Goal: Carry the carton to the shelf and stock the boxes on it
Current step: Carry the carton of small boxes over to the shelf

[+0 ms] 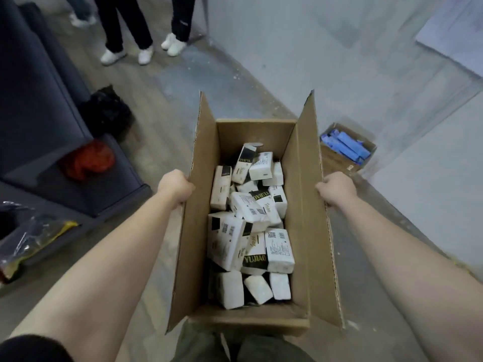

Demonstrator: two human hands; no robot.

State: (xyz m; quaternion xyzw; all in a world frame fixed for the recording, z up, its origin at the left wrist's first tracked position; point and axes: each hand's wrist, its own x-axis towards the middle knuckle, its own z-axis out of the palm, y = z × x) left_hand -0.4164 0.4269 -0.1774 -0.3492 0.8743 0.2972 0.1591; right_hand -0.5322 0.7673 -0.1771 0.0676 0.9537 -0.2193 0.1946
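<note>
**Q:** Where does the carton lie?
**A:** The open cardboard carton (300, 218) is held off the floor in front of the person. Its near end is above the olive trousers (198, 343) and its long axis points away. Both long flaps stand upright.

**Q:** What does it hold?
**A:** White-and-black boxes (251, 226) are piled loosely at all angles over the carton's bottom, from its near end to just short of its far wall. Several show barcodes, and some carry the lettering "YUJIAO".

**Q:** How do the hands meet it?
**A:** The left hand (175, 186) grips the outer edge of the left flap about midway along. The right hand (337, 188) grips the right flap at a matching place. On each hand the fingers are curled together round the cardboard, with their tips hidden behind the flap. The forearms are bare, and a black sleeve (34, 348) shows at the lower left.

**Q:** What surrounds the carton?
**A:** To its right, a smaller open carton (337, 163) of blue packs (347, 147) sits on the wood-look floor (162, 142), against the grey wall (313, 61). To its left stands a dark blue shelving unit (39, 100). A red bag (88, 160) lies in one of its compartments, and a black bag (107, 111) lies just beyond that. A clear-and-yellow wrapper (34, 239) lies on a lower ledge. At the floor's far edge stand legs in dark trousers and white shoes (145, 54).
</note>
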